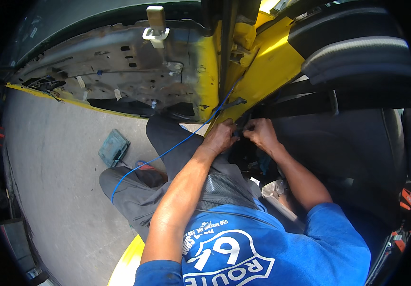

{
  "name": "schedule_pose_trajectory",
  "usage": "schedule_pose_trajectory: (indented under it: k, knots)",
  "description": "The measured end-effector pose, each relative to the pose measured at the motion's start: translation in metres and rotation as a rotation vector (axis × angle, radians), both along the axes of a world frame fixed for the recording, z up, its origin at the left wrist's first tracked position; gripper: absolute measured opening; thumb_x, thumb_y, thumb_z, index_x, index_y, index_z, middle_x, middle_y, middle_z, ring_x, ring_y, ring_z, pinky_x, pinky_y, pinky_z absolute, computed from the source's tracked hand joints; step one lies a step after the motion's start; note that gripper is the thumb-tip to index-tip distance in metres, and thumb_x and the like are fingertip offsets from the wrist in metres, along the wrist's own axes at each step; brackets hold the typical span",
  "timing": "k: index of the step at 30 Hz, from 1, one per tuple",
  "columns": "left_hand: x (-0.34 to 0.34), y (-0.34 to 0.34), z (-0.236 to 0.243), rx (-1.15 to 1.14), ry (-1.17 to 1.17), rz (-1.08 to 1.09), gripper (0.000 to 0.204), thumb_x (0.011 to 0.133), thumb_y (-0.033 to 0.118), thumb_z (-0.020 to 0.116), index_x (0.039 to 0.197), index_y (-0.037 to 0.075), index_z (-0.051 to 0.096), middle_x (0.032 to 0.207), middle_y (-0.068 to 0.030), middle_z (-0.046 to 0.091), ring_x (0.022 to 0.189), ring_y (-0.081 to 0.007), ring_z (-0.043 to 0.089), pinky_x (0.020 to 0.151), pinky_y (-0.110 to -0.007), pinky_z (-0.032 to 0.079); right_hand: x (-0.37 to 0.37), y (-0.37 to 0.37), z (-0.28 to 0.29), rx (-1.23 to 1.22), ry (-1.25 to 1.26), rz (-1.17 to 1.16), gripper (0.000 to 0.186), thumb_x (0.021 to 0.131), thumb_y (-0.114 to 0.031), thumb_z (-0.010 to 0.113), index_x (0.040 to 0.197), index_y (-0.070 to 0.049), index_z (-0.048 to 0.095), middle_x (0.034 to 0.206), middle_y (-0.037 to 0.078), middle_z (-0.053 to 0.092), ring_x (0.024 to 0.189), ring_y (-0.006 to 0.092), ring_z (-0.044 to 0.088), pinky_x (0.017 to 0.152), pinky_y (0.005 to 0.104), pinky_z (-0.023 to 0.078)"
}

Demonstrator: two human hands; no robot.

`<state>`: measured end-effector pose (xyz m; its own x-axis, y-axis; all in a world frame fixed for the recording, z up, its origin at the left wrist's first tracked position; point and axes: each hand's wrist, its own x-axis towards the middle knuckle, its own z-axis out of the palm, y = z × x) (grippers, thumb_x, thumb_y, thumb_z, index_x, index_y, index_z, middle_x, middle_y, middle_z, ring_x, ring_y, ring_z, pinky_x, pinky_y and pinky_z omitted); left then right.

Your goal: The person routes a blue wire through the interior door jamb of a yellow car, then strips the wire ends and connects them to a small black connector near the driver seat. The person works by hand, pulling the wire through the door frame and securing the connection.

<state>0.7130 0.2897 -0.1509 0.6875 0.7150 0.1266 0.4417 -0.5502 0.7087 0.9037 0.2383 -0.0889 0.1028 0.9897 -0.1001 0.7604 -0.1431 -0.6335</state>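
Note:
My left hand (220, 137) and my right hand (261, 133) are close together in the yellow car's door opening, just above my lap. The fingers of both are curled closed. Something small and dark shows between them, too small and shaded to name. A thin blue wire (177, 144) runs from my left knee, past my left hand, up to the yellow door pillar (271, 62). Just beyond my hands, a short dark strap-like piece (237, 102) sticks out by the pillar.
On the left stands the door (143, 71), its trim off, bare metal and holes showing. A teal case (114, 148) lies on the concrete floor (57, 157). The steering wheel (358, 59) is at the upper right. Orange-handled tools (409, 199) lie at the far right.

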Motion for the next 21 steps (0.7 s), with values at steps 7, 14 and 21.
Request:
schedule_pose_trajectory:
  k: [7, 14, 21]
  knots:
    - [-0.003, 0.004, 0.000, -0.095, -0.092, 0.045, 0.038, 0.081, 0.020, 0.086, 0.114, 0.003, 0.075, 0.114, -0.0171, 0.068, 0.110, -0.0407, 0.067, 0.094, -0.048, 0.054, 0.001, 0.001, 0.002, -0.008, 0.117, -0.037, 0.023, 0.077, -0.016, 0.078, 0.093, -0.001, 0.079, 0.081, 0.019, 0.075, 0.075, 0.0293, 0.076, 0.072, 0.0377, 0.058]
    - [-0.001, 0.006, 0.001, -0.139, -0.214, 0.078, 0.041, 0.076, 0.017, 0.091, 0.112, 0.001, 0.078, 0.105, -0.0179, 0.073, 0.103, -0.0366, 0.071, 0.091, -0.043, 0.057, 0.005, -0.014, 0.009, 0.183, 0.110, 0.050, 0.016, 0.084, -0.013, 0.078, 0.097, -0.003, 0.079, 0.091, 0.018, 0.074, 0.084, 0.0331, 0.074, 0.076, 0.0395, 0.057]
    - [-0.002, 0.004, 0.003, -0.139, -0.140, 0.089, 0.043, 0.075, 0.018, 0.091, 0.112, 0.001, 0.078, 0.105, -0.0182, 0.073, 0.102, -0.0371, 0.071, 0.091, -0.043, 0.057, -0.006, -0.016, 0.007, 0.283, -0.026, 0.126, 0.015, 0.084, -0.010, 0.076, 0.095, 0.000, 0.077, 0.096, 0.020, 0.073, 0.091, 0.0400, 0.071, 0.081, 0.0453, 0.057]
